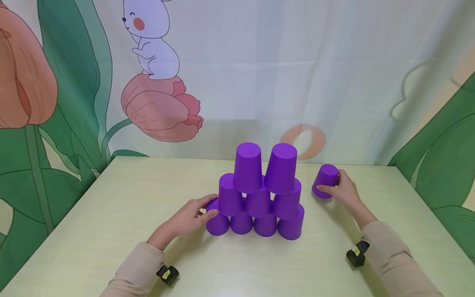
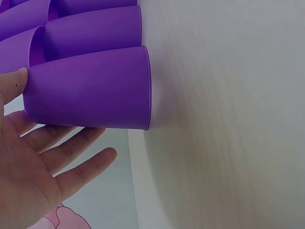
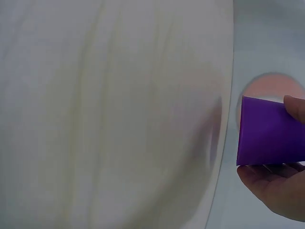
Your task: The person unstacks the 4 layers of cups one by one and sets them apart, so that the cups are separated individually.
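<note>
Purple cups stand upside down in a stacked pyramid (image 1: pixel 258 204) on the table: several in the bottom row, three in the middle, two on top. At its left end my left hand (image 1: pixel 194 216) holds the bottom corner cup (image 2: pixel 90 90), thumb on one side and fingers along the other. The little finger is held away from that cup in the left wrist view. To the right of the stack, my right hand (image 1: pixel 343 190) grips a single purple cup (image 1: pixel 326 179), base up, between thumb and fingers. The right wrist view shows that cup's rim above the table, with a shadow below.
A pale wood-look table (image 1: pixel 148 185) carries the stack. Behind its far edge hangs a light curtain (image 1: pixel 237 82) printed with tulips and a white rabbit. Small black cameras (image 1: pixel 168 275) are strapped at both wrists, beside the beige sleeves (image 1: pixel 135 268).
</note>
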`<state>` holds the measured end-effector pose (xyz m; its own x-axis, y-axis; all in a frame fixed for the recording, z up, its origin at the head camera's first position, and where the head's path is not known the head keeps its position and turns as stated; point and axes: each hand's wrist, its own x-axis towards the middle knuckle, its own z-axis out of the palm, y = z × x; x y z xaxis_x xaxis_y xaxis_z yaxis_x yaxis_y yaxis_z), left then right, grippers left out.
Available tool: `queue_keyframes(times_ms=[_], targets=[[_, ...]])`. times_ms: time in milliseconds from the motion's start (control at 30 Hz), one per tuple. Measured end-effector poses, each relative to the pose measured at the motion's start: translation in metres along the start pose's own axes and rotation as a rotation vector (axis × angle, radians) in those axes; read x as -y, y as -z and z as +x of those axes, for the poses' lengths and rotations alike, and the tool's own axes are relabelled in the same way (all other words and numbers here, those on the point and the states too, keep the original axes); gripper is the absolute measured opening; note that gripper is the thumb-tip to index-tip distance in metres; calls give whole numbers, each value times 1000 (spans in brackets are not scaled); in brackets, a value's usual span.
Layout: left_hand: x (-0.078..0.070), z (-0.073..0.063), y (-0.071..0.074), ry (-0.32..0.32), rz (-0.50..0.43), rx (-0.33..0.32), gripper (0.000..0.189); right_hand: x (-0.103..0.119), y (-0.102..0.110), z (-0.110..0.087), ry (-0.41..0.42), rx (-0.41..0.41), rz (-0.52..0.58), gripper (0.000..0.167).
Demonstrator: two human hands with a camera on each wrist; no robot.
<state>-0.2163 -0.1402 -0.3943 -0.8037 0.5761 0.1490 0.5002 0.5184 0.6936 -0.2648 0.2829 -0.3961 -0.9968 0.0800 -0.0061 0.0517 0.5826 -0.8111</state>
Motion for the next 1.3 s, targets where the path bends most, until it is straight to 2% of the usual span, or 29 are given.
queue_keyframes(times_ms=[200, 667, 933, 1300], targets=[[-1, 0, 0, -2, 2, 1, 46, -6, -2, 2, -31, 23, -12, 76], [0, 0, -1, 4, -3, -1, 46, -7, 0, 0, -12, 40, -5, 80], [1, 0, -1, 0, -12, -7, 45, -1, 9, -7, 2, 27, 33, 80], [2, 0, -1, 2, -8, -8, 46, 11, 24, -25, 15, 5, 13, 88]])
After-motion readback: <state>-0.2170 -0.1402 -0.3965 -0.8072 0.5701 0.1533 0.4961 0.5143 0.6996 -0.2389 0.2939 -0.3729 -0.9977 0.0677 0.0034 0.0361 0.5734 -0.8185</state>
